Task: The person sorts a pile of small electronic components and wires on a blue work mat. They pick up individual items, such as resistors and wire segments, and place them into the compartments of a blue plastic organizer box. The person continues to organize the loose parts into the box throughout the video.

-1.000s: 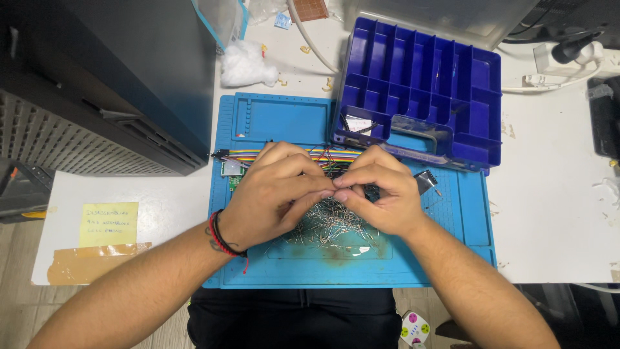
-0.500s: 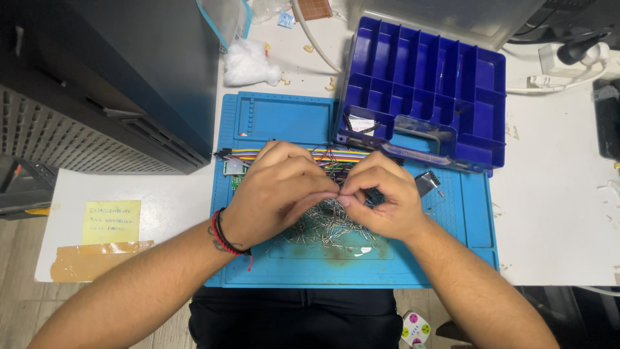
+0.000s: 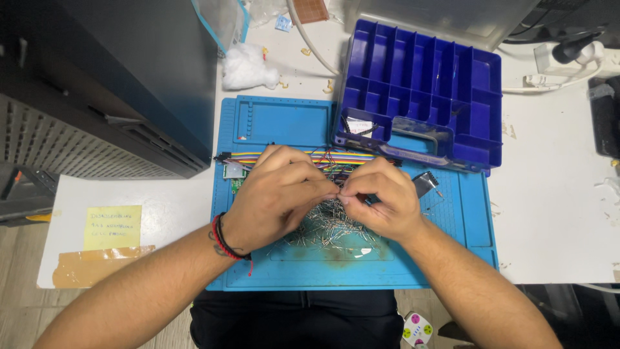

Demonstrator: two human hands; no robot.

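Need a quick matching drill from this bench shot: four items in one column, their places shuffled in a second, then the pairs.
Things:
1. dark blue plastic compartment organiser box
2. yellow paper sticky note
3. white cotton wad
4. pile of thin silver metal pins

Places:
A. on the light blue silicone work mat, just below both hands
B. on the white desk, above the mat's far left corner
C. at the mat's far right corner, partly on it
D. at the desk's left near end, above a strip of brown tape

Pairs: 1-C, 2-D, 3-B, 4-A
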